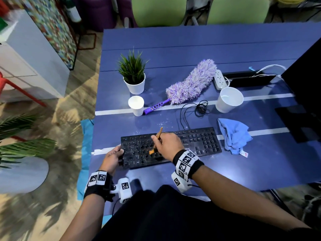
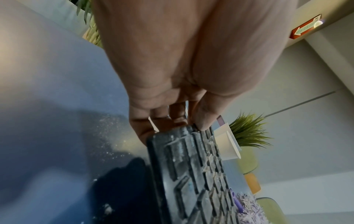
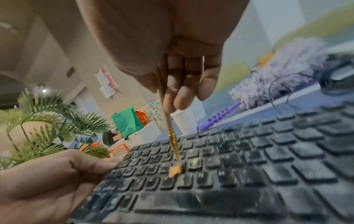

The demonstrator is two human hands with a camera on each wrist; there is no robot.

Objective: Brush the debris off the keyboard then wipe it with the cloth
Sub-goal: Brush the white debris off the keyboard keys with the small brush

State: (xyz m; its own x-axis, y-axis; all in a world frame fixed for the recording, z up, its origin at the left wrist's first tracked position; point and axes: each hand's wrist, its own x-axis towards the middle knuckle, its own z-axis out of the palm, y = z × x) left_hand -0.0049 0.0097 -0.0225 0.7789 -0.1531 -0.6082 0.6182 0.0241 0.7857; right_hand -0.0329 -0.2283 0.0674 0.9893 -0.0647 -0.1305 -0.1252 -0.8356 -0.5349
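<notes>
Right now my right hand sits over the middle of the black keyboard, low in the centre of the head view, with its fingers curled round a thin wooden brush. My wrist view shows the handle running down between my fingertips, and the orange bristle tip touching the keys near the lower letter row. Pale dust and specks lie across the keycaps.

My left hand grips the keyboard's left end, thumb on top at the edge and fingers wrapped around the side; its wrist view shows those fingers against the keyboard's corner.

To the right of the keyboard, just beside its right end, the blue cloth lies crumpled on the blue table. Above the keyboard in the frame is a purple fluffy duster, its handle touching a small white paper cup. A potted green plant stands behind that cup, and a larger white cup stands toward the right, near a white power strip. A black cable loops up from the keyboard's top edge.
</notes>
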